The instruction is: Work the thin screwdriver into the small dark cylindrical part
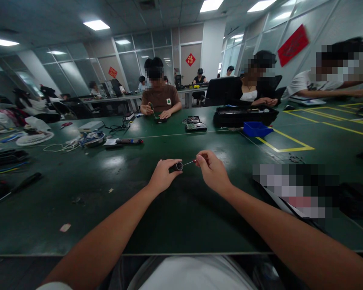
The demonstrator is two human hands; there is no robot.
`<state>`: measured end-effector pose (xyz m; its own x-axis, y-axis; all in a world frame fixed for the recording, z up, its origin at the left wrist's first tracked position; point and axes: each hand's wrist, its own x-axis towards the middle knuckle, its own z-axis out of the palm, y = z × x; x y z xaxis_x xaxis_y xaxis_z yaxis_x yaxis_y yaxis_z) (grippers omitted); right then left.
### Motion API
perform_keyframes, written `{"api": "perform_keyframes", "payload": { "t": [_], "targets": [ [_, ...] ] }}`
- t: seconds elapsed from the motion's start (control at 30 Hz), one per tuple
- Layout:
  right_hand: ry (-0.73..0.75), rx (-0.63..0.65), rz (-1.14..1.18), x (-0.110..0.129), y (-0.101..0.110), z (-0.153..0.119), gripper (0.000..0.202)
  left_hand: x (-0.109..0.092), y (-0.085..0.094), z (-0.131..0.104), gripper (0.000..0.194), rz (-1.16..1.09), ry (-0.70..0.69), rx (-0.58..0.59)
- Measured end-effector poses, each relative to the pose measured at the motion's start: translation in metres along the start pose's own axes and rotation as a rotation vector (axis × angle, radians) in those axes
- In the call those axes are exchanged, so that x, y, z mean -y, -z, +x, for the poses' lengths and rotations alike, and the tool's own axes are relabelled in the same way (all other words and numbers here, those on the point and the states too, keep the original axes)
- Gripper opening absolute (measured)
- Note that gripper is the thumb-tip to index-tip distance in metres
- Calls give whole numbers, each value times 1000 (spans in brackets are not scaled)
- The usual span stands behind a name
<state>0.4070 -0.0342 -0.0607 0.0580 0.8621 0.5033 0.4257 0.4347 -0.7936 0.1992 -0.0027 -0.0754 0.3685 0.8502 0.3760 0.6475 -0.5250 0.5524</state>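
Observation:
My left hand [162, 175] is closed around a small dark cylindrical part [178, 166], its round, silver-rimmed end turned toward me. Fingers and thumb grip it from the left side. In my right hand [213, 172] is a thin screwdriver [189, 162] with a reddish handle, pinched between thumb and fingers. Its slim metal shaft points left at the cylindrical part, and the tip is at or very near its rim; contact is too small to make out. Both hands are held over the green table [181, 217], and most of the screwdriver's handle is hidden by my fingers.
Across the table a person [161, 98] works with a screwdriver. Beyond my hands lie an opened hard drive [196, 124], a black tray [245, 116], a blue bin [257, 129] and a pen-like tool [129, 141]. A long screwdriver [27, 182] rests at left, a blurred-out item [290, 189] at right.

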Motion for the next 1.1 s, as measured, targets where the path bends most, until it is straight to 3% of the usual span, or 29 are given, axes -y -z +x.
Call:
{"api": "perform_keyframes", "payload": {
  "t": [0.27,0.47,0.9,1.1],
  "targets": [
    [39,-99,-36,8,8,0,20,2,-1,-1,41,-6,22,46],
    [89,-22,-80,11,8,0,19,0,0,-1,41,2,6,71],
    [16,-48,-247,9,8,4,19,0,-1,-1,44,-52,-22,98],
    [15,-54,-239,12,10,3,19,1,-1,-1,41,-118,11,51]
  ]
}}
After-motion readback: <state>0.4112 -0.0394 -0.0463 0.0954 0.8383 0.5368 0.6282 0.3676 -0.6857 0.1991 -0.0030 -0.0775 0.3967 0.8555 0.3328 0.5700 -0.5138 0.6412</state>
